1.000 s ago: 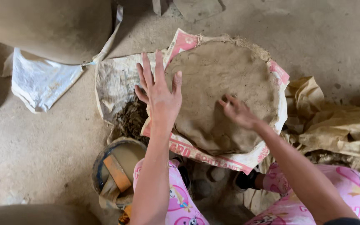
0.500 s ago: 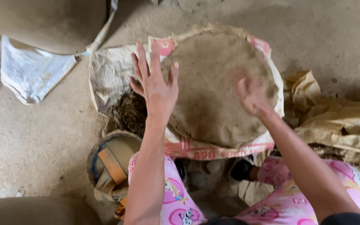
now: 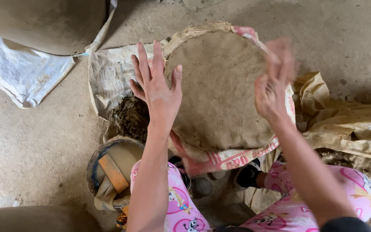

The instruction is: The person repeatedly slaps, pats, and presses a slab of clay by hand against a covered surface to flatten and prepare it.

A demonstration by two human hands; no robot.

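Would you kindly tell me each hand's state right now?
Left hand: open, fingers spread, over the clay disc's edge.
Right hand: open, blurred, above the disc, holding nothing.

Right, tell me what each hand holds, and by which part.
Nothing is held. The left hand hovers spread open at the clay disc's left edge; the right hand, blurred, is lifted above its right side.

I see bare floor (image 3: 35, 146) open left of the sack (image 3: 108, 77); the bowl (image 3: 95, 159) blocks its near edge, crumpled bags (image 3: 348, 124) crowd its right edge.
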